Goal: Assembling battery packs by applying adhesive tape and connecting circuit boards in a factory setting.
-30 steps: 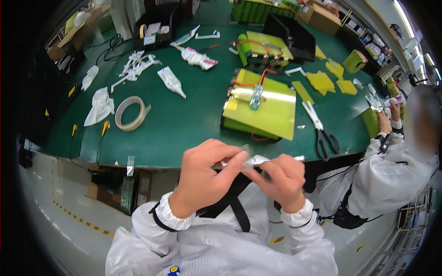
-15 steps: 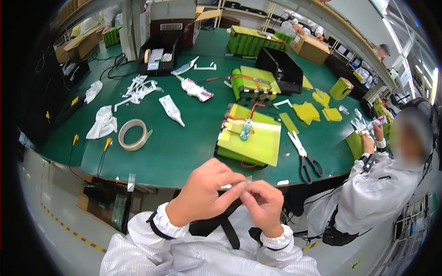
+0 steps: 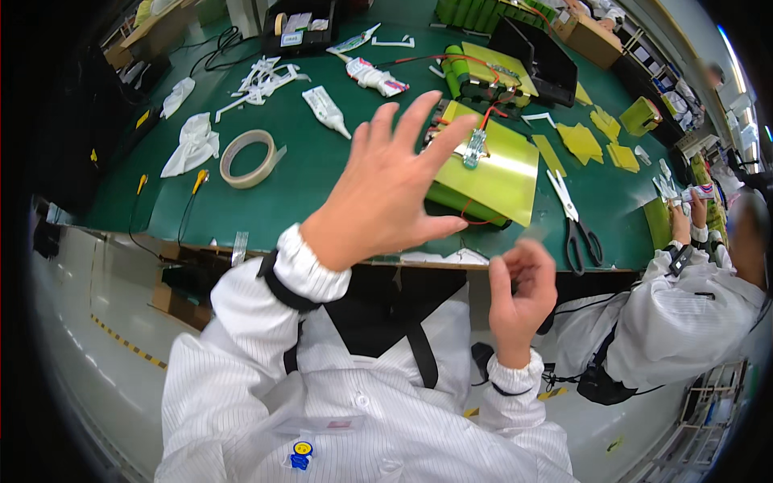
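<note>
My left hand (image 3: 386, 189) is held over the near edge of the bench, fingers spread, with nothing in it. Just beyond its fingertips lies a battery pack (image 3: 503, 181) with a yellow-green board on top, a small circuit board (image 3: 475, 149) and red wires. My right hand (image 3: 523, 294) is lower and to the right, in front of the bench edge, with its fingers curled in. At its fingertips is a small translucent piece (image 3: 535, 233) that looks like clear tape, somewhat blurred. Black-handled scissors (image 3: 573, 221) lie to the right of the pack.
A tape roll (image 3: 226, 165), white tubes (image 3: 326, 111) and paper scraps (image 3: 262, 83) lie on the green bench (image 3: 298, 205). Yellow sheets (image 3: 580, 143) and a second pack (image 3: 495, 72) are farther back. A co-worker (image 3: 676, 314) sits close on the right.
My hands were together pinching something small; now they are apart. The left has opened and reached toward the pack, the right has moved rightward. The view has shifted.
</note>
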The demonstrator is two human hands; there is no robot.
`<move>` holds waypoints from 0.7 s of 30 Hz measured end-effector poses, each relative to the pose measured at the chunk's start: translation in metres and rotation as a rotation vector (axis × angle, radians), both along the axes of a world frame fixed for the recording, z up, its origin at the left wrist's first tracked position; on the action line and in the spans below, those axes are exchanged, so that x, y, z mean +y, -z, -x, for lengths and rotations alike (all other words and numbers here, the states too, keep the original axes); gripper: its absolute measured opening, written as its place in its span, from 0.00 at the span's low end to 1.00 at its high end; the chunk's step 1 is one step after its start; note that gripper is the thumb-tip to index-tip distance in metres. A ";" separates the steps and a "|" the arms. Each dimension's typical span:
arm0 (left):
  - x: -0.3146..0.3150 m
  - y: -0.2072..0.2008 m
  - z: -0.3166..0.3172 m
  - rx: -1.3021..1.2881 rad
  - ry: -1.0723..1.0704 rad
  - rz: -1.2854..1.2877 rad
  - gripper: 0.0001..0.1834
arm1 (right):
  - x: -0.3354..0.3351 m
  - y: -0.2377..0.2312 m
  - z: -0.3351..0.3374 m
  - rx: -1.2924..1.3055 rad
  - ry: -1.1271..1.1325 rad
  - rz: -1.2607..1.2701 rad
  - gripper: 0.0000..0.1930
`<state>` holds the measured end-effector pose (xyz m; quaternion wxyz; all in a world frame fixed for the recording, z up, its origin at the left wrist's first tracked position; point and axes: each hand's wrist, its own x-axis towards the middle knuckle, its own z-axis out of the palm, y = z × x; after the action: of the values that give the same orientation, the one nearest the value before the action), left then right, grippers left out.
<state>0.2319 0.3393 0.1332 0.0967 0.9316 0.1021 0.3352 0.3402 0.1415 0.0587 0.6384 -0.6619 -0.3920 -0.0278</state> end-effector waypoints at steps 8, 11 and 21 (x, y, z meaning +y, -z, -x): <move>0.018 -0.003 -0.020 0.138 0.006 0.132 0.51 | 0.024 -0.016 -0.049 -0.264 0.162 -0.014 0.35; 0.027 -0.004 -0.028 0.160 0.095 0.118 0.45 | 0.025 -0.019 -0.065 -0.232 0.151 0.019 0.37; 0.040 -0.001 -0.034 0.070 0.309 -0.050 0.24 | 0.033 -0.028 -0.090 0.106 -0.063 0.067 0.39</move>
<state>0.2659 0.3796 0.1340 0.1203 0.9495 -0.0472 0.2861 0.4299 0.1748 0.0868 0.6363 -0.6706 -0.3791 0.0403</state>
